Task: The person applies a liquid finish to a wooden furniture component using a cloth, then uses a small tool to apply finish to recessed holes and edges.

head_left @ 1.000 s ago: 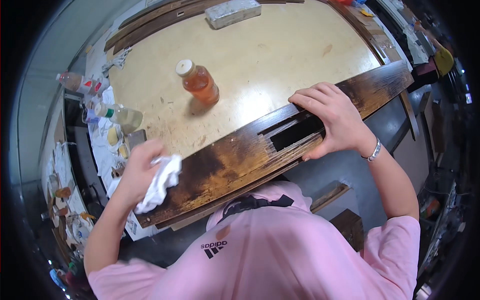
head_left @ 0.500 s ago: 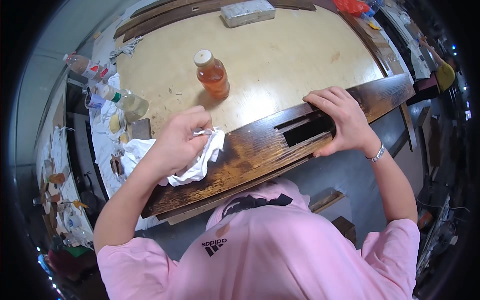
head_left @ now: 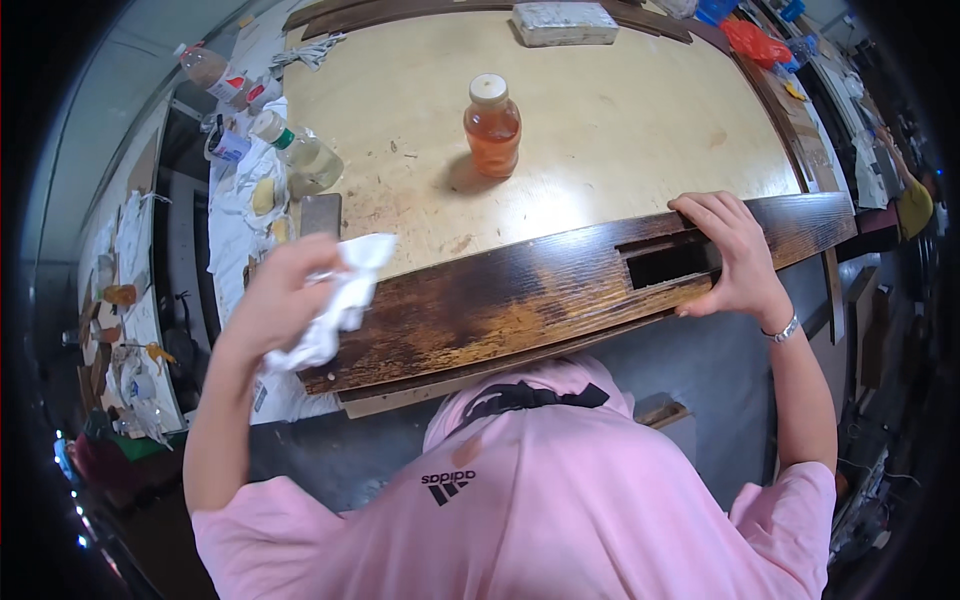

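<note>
A long dark-brown stained board (head_left: 470,300) lies across the near side of the table, its wood grain glossy and patchy. Toward its right part a rectangular slot (head_left: 668,264) is cut through it. My left hand (head_left: 285,300), a little blurred, is closed on a crumpled white cloth (head_left: 345,305) at the board's left end. My right hand (head_left: 735,255) grips the board beside the slot, thumb on the near edge and fingers over the far edge. Behind the board stands a capped bottle of amber liquid (head_left: 493,135).
A pale table top (head_left: 400,110) spreads beyond the board. At its left lie a green-labelled bottle (head_left: 310,160), another plastic bottle (head_left: 215,75), a dark flat block (head_left: 321,214) and gloves (head_left: 308,52). A whitish box (head_left: 565,23) and a red bag (head_left: 755,42) are farther back.
My left hand has moved left with the cloth to the board's left end. My right hand keeps its grip beside the slot. The whole view has shifted somewhat.
</note>
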A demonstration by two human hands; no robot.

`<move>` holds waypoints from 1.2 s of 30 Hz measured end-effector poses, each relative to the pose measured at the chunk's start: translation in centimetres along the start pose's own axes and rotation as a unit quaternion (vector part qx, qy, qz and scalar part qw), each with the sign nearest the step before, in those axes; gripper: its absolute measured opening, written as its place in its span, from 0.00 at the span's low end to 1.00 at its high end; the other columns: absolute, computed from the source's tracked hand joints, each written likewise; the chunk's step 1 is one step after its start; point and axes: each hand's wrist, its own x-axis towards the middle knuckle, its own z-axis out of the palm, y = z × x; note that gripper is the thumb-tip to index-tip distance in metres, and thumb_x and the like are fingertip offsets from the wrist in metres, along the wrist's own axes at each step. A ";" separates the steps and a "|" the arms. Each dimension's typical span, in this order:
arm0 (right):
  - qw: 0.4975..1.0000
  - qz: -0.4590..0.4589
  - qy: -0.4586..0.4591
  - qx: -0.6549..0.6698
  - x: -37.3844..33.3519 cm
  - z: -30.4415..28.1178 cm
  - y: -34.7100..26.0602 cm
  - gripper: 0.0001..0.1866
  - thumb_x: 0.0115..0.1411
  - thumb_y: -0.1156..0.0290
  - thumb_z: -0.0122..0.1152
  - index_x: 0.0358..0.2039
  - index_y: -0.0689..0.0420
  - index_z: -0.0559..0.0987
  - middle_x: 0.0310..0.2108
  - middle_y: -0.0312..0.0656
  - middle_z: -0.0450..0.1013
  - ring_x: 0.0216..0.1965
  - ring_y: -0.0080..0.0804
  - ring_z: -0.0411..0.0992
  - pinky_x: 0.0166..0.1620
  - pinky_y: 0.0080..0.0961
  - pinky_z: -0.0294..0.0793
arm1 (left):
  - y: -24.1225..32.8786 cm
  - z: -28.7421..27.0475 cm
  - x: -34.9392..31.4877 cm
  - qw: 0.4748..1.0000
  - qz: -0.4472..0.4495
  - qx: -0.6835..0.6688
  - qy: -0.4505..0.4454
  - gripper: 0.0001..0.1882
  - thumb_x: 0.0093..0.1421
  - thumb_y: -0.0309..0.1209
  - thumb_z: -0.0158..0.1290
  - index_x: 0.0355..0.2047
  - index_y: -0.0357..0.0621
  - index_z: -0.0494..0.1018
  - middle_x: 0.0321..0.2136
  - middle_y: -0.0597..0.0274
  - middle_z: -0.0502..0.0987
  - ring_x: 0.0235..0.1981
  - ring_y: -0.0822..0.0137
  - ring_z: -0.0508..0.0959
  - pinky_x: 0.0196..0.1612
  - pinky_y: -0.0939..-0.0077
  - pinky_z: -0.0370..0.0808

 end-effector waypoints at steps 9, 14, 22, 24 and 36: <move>0.999 0.003 0.024 -0.026 0.1 0.5 0.0 0.55 0.31 0.35 0.74 0.56 0.61 0.74 0.52 0.50 0.74 0.52 0.51 0.71 0.58 0.43 0.68 | -1.9 -4.7 -6.4 0.977 0.003 -0.025 0.212 0.04 0.53 0.21 0.62 0.28 0.34 0.77 0.27 0.65 0.76 0.30 0.77 0.73 0.35 0.82 0.67; 0.999 -0.010 0.039 -0.031 0.0 0.2 0.0 0.55 0.35 0.35 0.73 0.57 0.63 0.73 0.52 0.53 0.74 0.52 0.53 0.71 0.58 0.44 0.67 | 0.2 -4.3 -4.5 0.959 0.041 -0.066 0.273 0.05 0.53 0.21 0.62 0.30 0.34 0.77 0.30 0.66 0.77 0.32 0.78 0.73 0.37 0.83 0.67; 0.999 -0.025 0.016 -0.012 -0.2 0.0 -0.7 0.55 0.37 0.32 0.72 0.56 0.64 0.73 0.52 0.53 0.74 0.51 0.54 0.71 0.58 0.45 0.68 | 2.8 -3.9 -2.5 0.979 0.112 -0.004 0.172 0.10 0.51 0.19 0.60 0.35 0.32 0.78 0.33 0.61 0.79 0.36 0.71 0.77 0.43 0.79 0.70; 0.999 -0.023 0.010 -0.021 -0.3 -0.2 -0.8 0.56 0.37 0.31 0.71 0.56 0.65 0.73 0.52 0.54 0.74 0.51 0.55 0.71 0.58 0.45 0.68 | 1.9 -4.5 -2.1 0.983 0.120 0.041 0.129 0.11 0.50 0.18 0.55 0.36 0.32 0.78 0.34 0.60 0.79 0.36 0.71 0.77 0.43 0.78 0.71; 0.998 -0.058 -0.004 -0.007 0.2 -0.4 -0.4 0.55 0.39 0.33 0.71 0.56 0.66 0.73 0.53 0.56 0.73 0.51 0.56 0.71 0.57 0.47 0.69 | -2.2 -4.5 0.0 0.995 -0.068 -0.072 -0.017 0.05 0.56 0.20 0.56 0.30 0.34 0.82 0.23 0.69 0.80 0.23 0.81 0.75 0.26 0.83 0.70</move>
